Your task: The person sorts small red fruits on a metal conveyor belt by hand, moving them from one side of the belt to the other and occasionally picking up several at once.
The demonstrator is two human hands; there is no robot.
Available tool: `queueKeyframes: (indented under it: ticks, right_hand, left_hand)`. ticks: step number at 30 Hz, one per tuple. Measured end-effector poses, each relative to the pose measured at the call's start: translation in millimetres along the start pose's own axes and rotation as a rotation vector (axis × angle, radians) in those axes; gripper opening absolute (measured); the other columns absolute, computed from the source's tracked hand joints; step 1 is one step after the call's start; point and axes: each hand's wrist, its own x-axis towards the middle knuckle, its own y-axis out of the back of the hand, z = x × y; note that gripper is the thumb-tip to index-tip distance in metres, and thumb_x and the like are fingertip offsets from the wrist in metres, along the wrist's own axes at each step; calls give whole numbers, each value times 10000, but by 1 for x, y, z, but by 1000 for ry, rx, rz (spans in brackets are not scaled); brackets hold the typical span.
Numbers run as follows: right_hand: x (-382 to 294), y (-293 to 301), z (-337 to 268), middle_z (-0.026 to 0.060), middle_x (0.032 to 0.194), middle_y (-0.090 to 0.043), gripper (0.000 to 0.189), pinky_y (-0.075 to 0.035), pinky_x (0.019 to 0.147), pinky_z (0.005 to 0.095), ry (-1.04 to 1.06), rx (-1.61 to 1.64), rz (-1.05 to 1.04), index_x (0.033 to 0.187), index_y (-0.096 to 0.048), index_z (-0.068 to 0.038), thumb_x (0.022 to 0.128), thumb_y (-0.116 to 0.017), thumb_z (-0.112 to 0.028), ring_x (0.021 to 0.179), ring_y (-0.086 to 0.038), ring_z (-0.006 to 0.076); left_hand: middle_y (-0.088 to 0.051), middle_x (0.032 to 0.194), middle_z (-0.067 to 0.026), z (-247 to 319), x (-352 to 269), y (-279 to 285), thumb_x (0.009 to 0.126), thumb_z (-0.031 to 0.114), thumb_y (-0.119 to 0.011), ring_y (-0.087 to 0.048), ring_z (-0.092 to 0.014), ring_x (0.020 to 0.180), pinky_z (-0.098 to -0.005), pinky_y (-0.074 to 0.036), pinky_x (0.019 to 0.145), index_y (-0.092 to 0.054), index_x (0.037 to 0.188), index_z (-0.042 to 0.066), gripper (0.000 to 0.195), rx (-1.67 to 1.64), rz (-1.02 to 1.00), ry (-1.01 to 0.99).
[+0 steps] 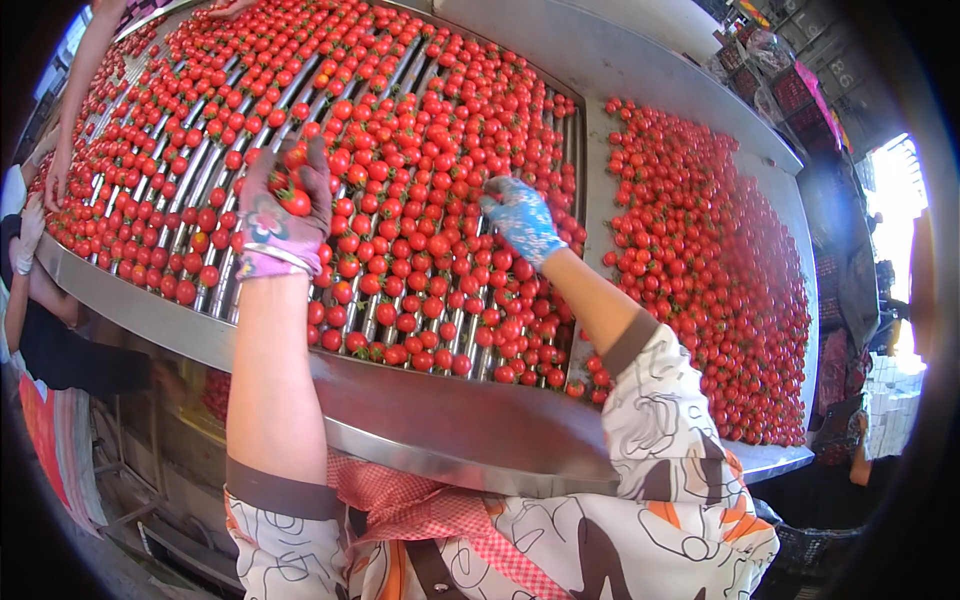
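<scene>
My left hand point(264, 217), in a pink and purple flowered glove, is turned palm up above the rollers. Its curled fingers hold a few cherry tomatoes point(295, 202), some with green stems. My right hand point(525, 219) wears a blue patterned glove and reaches down onto the layer of cherry tomatoes point(442, 180). Its fingertips are bent among the fruit; whether they grip one is hidden. Beneath both hands, a metal roller conveyor point(222, 159) carries red tomatoes, packed more densely on the right and showing bare rollers between them on the left.
A metal divider point(595, 157) separates the rollers from a tray point(810, 300) heaped with tomatoes. A steel ledge point(480, 427) runs before my waist. Co-workers' arms point(75, 97) and a gloved hand point(30, 229) are at the left. Stacked crates point(791, 90) stand far right.
</scene>
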Motion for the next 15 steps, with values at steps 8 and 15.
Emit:
queueKeyframes:
  ticks: [8,15]
  right_hand:
    - [27,-16,-6,199,948,-625,314,-491,781,442,46,-115,-158,997,-588,-31,762,-627,-236,897,-607,361]
    - [40,10,-85,115,864,-640,326,-502,725,326,125,377,53,964,-586,-7,764,-700,-238,772,-628,195]
  left_hand:
    - [-609,1018,-171,-33,-2,-10,871,189,-599,-653,-268,877,-287,-580,548,-561,987,17,211,210,171,11]
    - [-604,945,-119,-47,-12,-7,890,261,-585,-645,-260,827,-334,-604,649,-556,990,-7,287,372,216,37]
